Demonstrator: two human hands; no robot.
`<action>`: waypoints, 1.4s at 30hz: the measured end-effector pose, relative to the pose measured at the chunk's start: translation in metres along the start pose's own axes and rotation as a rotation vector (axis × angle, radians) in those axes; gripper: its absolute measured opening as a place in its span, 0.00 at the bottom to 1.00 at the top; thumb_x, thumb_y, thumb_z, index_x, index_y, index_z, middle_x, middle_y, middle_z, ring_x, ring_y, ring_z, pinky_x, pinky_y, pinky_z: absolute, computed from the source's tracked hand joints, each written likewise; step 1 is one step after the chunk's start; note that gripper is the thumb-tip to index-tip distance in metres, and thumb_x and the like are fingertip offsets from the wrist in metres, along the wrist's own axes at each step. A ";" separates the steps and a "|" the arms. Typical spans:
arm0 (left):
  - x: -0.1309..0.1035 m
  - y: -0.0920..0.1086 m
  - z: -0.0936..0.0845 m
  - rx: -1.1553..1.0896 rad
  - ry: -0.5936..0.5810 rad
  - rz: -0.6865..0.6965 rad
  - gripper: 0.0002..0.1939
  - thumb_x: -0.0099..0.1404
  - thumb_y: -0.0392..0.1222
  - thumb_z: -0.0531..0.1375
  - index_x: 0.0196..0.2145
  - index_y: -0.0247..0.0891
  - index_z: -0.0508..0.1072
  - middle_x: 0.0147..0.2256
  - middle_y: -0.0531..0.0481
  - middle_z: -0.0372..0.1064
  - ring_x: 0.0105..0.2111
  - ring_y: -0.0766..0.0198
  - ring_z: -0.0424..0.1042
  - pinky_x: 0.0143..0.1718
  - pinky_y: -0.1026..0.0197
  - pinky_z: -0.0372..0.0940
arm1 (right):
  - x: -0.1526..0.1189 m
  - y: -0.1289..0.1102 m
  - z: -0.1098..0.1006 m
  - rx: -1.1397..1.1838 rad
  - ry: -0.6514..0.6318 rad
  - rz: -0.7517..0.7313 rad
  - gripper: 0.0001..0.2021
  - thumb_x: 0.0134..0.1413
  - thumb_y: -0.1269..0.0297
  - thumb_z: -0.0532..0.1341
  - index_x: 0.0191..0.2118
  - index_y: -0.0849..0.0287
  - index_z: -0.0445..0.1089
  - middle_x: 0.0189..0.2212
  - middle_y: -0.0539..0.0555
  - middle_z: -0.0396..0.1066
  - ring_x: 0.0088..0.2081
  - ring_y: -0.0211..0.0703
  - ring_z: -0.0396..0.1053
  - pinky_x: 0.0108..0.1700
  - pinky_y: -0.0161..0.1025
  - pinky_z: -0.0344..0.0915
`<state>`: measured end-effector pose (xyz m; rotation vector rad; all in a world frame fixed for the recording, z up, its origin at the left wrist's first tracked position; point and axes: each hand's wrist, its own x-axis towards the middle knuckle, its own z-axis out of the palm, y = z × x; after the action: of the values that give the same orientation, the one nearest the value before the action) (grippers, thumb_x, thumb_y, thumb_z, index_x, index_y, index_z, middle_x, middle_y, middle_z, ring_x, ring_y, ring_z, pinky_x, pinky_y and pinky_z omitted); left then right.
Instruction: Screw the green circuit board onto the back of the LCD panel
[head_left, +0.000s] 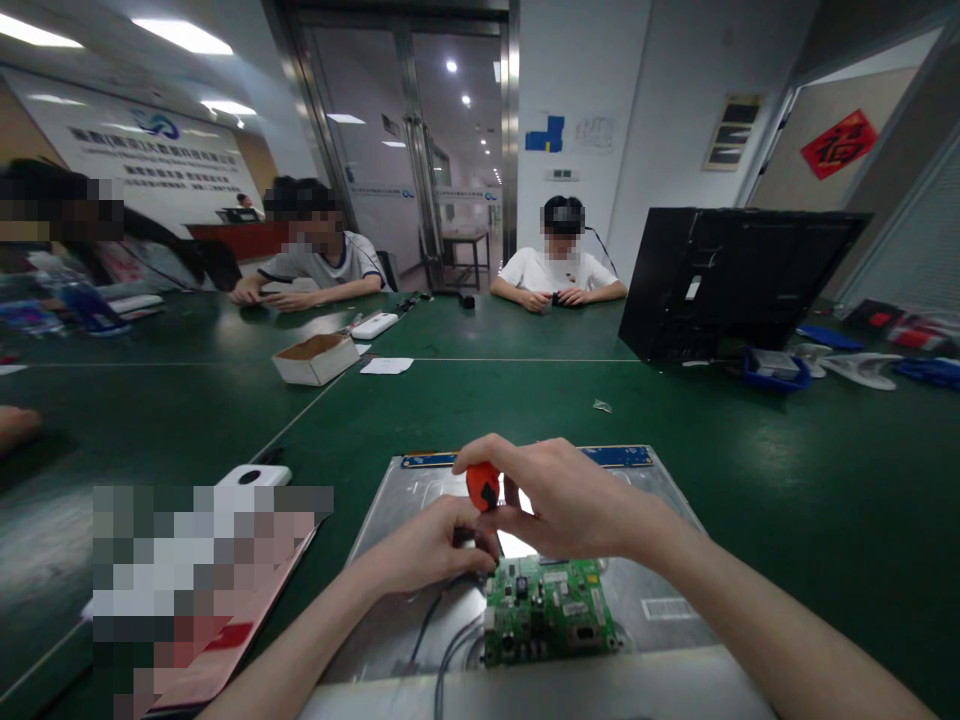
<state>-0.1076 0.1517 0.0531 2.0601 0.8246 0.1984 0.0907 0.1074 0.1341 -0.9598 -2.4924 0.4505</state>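
My right hand grips an orange and black screwdriver handle, held above the upper left corner of a green circuit board. My left hand is beside that same corner, its fingers bent and pressed close to the board's edge; what they hold, if anything, is hidden. The board lies on a silvery metal panel with a blue strip along its far edge. Dark cables run over the panel left of the board. The tool's tip cannot be made out.
An open cardboard box and white paper lie beyond the panel on the green table. A black monitor stands at the back right, near a blue tray. A white device lies left. Several people sit around.
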 end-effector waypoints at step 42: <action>-0.001 -0.004 -0.001 0.017 0.005 0.002 0.06 0.55 0.36 0.61 0.33 0.37 0.76 0.33 0.52 0.74 0.37 0.57 0.71 0.40 0.60 0.66 | 0.003 0.003 0.009 -0.094 0.015 0.016 0.20 0.58 0.65 0.61 0.54 0.55 0.56 0.35 0.50 0.73 0.29 0.39 0.66 0.28 0.35 0.50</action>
<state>-0.1108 0.1534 0.0508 2.0774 0.8294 0.1983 0.0855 0.1103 0.1258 -1.0164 -2.5136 0.3325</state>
